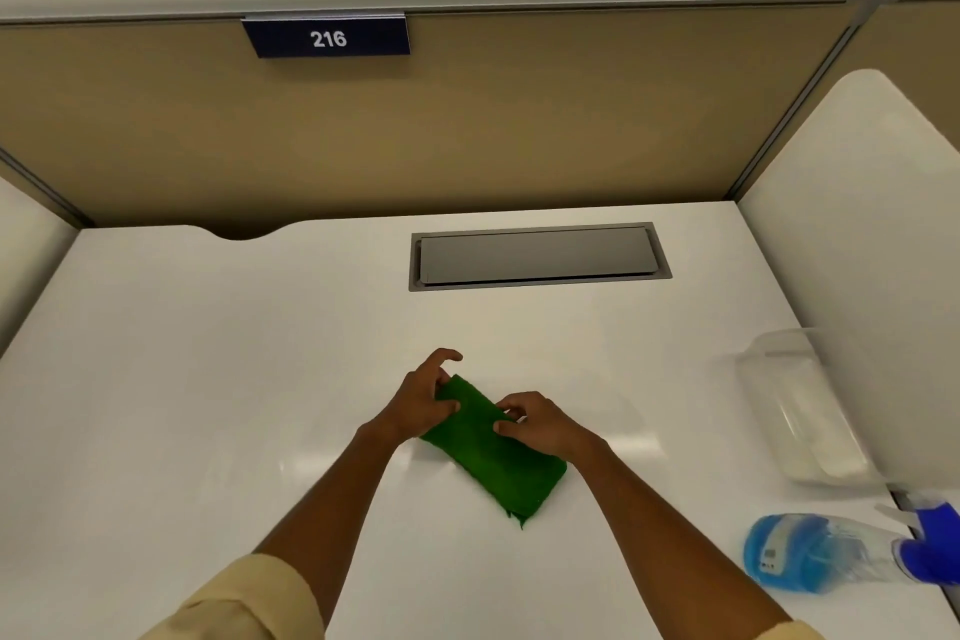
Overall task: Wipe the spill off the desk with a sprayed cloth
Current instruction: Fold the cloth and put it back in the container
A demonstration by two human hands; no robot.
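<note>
A folded green cloth (493, 457) lies at an angle on the white desk (208, 379), near the middle. My left hand (423, 400) holds its far left end, thumb on top and fingers curled over the edge. My right hand (540, 424) pinches the cloth's right edge between thumb and fingers. A spray bottle (831, 554) with blue liquid and a blue trigger head lies on its side at the desk's right front. No spill stands out on the glossy surface.
A clear plastic container (800, 411) sits at the right edge against the white side divider (857, 224). A grey cable hatch (535, 257) is set into the desk at the back. A tan partition with a "216" sign (327, 38) closes the rear.
</note>
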